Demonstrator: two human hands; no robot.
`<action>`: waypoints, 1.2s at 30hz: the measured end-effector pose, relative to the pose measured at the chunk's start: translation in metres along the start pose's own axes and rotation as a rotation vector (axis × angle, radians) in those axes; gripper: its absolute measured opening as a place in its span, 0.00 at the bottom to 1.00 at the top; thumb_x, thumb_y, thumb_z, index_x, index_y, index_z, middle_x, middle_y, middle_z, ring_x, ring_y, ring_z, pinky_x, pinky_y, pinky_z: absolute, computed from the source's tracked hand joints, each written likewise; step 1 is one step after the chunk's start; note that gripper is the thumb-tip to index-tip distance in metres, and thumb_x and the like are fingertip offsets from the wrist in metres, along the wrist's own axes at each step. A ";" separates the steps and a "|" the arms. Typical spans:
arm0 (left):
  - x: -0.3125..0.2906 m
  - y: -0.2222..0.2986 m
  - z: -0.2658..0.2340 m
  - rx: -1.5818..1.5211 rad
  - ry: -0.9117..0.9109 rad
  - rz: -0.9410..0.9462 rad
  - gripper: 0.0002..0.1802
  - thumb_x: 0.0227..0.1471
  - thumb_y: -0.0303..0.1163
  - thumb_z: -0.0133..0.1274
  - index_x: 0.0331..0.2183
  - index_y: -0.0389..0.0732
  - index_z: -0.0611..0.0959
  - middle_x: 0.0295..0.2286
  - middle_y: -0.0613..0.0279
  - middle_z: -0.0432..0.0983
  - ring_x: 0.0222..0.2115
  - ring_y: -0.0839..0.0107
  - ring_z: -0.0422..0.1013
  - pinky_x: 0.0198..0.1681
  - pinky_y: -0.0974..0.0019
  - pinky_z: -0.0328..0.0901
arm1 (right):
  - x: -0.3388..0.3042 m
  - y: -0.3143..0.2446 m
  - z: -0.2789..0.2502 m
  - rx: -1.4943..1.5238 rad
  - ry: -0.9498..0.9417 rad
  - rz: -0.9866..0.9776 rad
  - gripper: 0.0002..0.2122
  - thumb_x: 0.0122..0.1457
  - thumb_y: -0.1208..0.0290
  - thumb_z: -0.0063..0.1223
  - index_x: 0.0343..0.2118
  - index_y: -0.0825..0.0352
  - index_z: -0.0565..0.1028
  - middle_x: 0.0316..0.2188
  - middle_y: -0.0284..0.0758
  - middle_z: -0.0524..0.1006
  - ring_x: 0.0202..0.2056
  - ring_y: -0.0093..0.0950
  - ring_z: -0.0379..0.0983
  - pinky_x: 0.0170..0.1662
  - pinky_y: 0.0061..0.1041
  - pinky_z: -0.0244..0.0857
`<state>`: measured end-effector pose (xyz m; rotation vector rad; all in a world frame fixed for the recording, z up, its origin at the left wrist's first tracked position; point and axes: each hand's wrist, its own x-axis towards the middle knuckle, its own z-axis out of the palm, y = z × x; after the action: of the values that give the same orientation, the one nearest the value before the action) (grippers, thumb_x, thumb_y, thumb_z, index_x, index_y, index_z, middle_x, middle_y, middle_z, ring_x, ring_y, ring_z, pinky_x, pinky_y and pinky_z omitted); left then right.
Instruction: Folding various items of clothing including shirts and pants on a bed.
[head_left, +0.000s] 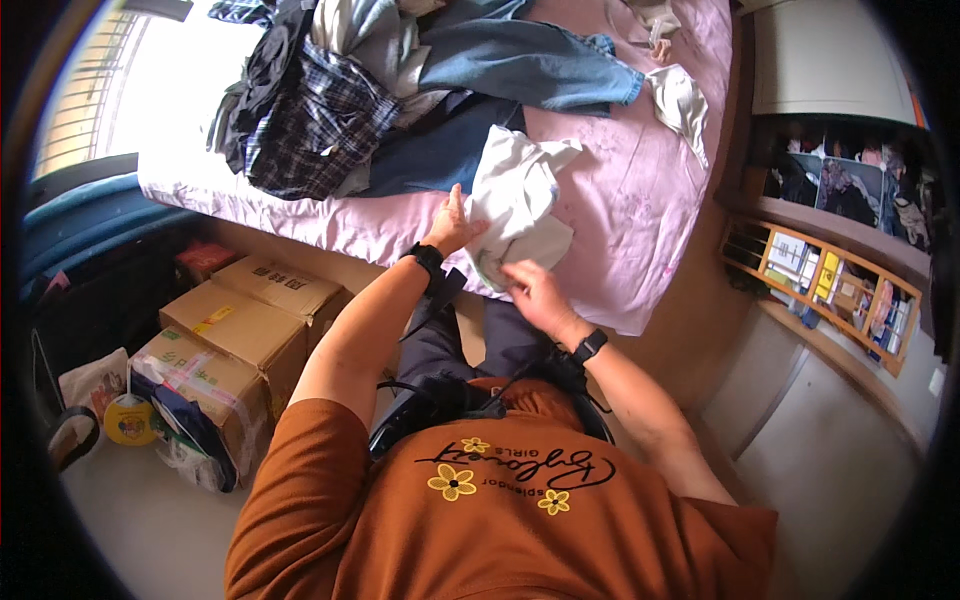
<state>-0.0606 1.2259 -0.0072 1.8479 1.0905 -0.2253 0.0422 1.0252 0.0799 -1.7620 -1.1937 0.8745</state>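
A crumpled white garment [515,185] lies on the near edge of the bed, partly over dark blue jeans [430,150]. My left hand [455,225] rests against the garment's left side, one finger stretched up and the fingers apart. Lower down, my right hand [540,298] has its fingers closed on the garment's near right edge. Exactly what kind of garment it is cannot be made out from the folds.
A heap of clothes, with a dark plaid shirt [320,125] and light blue jeans [530,65], covers the bed's far left. Another white cloth [680,110] lies on the pink sheet [625,200]. Cardboard boxes [235,320] stand at left, a wooden rack [830,285] at right.
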 end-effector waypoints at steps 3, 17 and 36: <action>-0.004 -0.006 0.017 0.143 0.141 0.254 0.39 0.42 0.36 0.62 0.54 0.33 0.65 0.43 0.40 0.68 0.45 0.44 0.67 0.50 0.53 0.63 | 0.017 0.044 -0.020 0.036 0.303 0.220 0.11 0.51 0.80 0.54 0.39 0.69 0.76 0.40 0.39 0.73 0.31 0.25 0.72 0.32 0.22 0.68; -0.005 0.067 -0.053 0.515 -0.263 0.998 0.40 0.45 0.31 0.59 0.60 0.50 0.63 0.59 0.50 0.57 0.62 0.55 0.50 0.62 0.45 0.47 | 0.071 0.005 -0.004 -0.137 -0.030 -0.001 0.08 0.52 0.72 0.55 0.35 0.68 0.73 0.25 0.50 0.76 0.30 0.48 0.74 0.34 0.43 0.68; -0.128 0.063 -0.108 0.399 -0.465 0.655 0.49 0.31 0.42 0.69 0.57 0.44 0.68 0.40 0.61 0.79 0.42 0.65 0.74 0.59 0.52 0.52 | 0.014 -0.100 -0.086 0.004 -0.055 -0.029 0.12 0.44 0.85 0.57 0.34 0.69 0.78 0.31 0.41 0.79 0.33 0.34 0.78 0.34 0.27 0.70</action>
<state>-0.1179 1.2270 0.1619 2.2458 0.0966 -0.4763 0.0838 1.0389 0.2050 -1.7235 -1.2491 0.9122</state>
